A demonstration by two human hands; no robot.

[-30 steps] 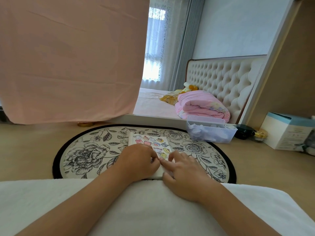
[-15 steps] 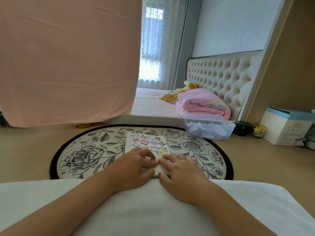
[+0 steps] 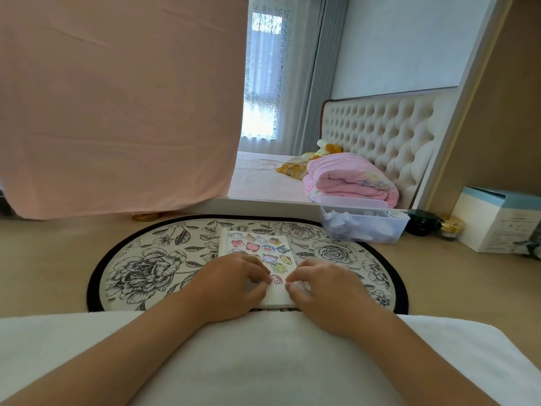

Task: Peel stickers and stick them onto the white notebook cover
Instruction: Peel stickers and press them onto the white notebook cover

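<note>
On the round black-rimmed mat with the grey flower print (image 3: pixel 146 265), right in front of the person, lies the white notebook (image 3: pixel 278 298), flat, its far end pointing toward the bed. Colourful cartoon stickers (image 3: pixel 263 249) dot the far part of its cover in rows. Both bare hands are down on the near part. Left hand (image 3: pixel 228 285): fingers curled over, tips bunched on the cover right at a small pink sticker (image 3: pixel 275 279). Pinching it or only pressing it? I can't tell. Right hand (image 3: pixel 328 291): fingers bent too, tips at the notebook's right edge just beside that same sticker, and whether that is a grip or a mere rest I can't tell either. The two sets of fingertips sit close together. Both forearms lie across a white towel (image 3: pixel 263 361) at the near side. Past the mat, a clear plastic bin (image 3: pixel 363 230) stands by the bed's base, a folded pink quilt (image 3: pixel 351 180) on the mattress behind it, and a white-and-blue cardboard box (image 3: pixel 497 221) well off to the right. A large pink cloth (image 3: pixel 117 98) hangs at the left.
</note>
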